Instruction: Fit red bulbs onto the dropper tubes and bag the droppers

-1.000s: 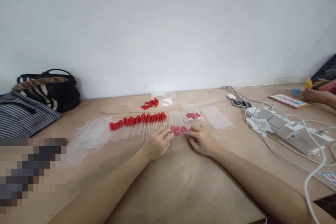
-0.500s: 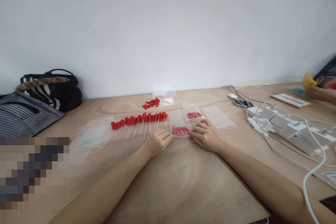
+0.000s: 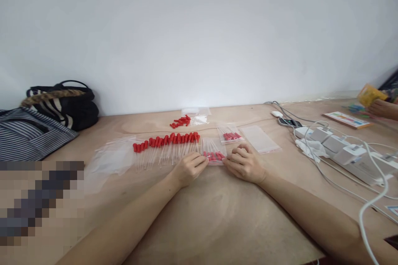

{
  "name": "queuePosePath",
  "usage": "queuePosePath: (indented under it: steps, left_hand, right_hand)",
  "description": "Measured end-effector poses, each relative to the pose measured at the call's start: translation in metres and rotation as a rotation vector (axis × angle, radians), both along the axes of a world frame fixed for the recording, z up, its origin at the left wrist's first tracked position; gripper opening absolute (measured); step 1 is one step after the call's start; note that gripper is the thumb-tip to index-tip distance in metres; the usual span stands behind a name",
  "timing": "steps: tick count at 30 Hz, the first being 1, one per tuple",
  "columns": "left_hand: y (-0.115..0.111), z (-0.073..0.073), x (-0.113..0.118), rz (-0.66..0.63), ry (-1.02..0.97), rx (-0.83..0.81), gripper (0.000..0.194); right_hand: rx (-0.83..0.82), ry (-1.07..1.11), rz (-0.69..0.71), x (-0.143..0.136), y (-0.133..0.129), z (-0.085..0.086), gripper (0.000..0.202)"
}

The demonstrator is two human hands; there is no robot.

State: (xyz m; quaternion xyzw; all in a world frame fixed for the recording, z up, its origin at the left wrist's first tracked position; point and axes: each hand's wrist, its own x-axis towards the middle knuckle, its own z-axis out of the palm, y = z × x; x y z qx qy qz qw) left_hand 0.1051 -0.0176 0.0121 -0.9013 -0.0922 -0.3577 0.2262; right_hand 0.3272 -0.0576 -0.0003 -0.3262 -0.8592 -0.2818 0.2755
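A clear zip bag (image 3: 214, 145) with several red-capped droppers inside lies between my hands, its open-edge side toward me. My left hand (image 3: 190, 168) pinches the bag's near left corner. At the near right corner my right hand (image 3: 244, 165) has its fingers closed on the same bag. Left of it, a row of red-bulbed clear droppers (image 3: 166, 143) lies on the table. Just behind my right hand is another filled bag (image 3: 230, 133), and a flat bag (image 3: 259, 139) lies to its right. Loose red bulbs (image 3: 180, 122) are farther back.
A pile of clear bags (image 3: 113, 157) lies left on the table (image 3: 199, 223). Dark and striped bags (image 3: 37, 134) stand far left. A power strip (image 3: 348, 153) with cables occupies the right. Another person's hand (image 3: 382, 109) holds something yellow at far right.
Both my hands remain at the bag's near corners, and its near edge looks slightly lifted and bent. The other person's hand and the yellow item have shifted slightly.
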Motion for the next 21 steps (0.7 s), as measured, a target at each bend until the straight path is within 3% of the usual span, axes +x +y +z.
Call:
queuePosePath:
  steps: [10,21]
  left_hand:
    - [-0.001,0.001,0.001,-0.085,-0.045,0.033,0.007]
    - [0.001,-0.002,-0.003,-0.145,-0.039,0.061,0.009]
  right_hand:
    - [0.144,0.073,0.106,-0.013,0.002,-0.007,0.013]
    - [0.2,0.114,0.09,-0.023,-0.002,0.0,0.01]
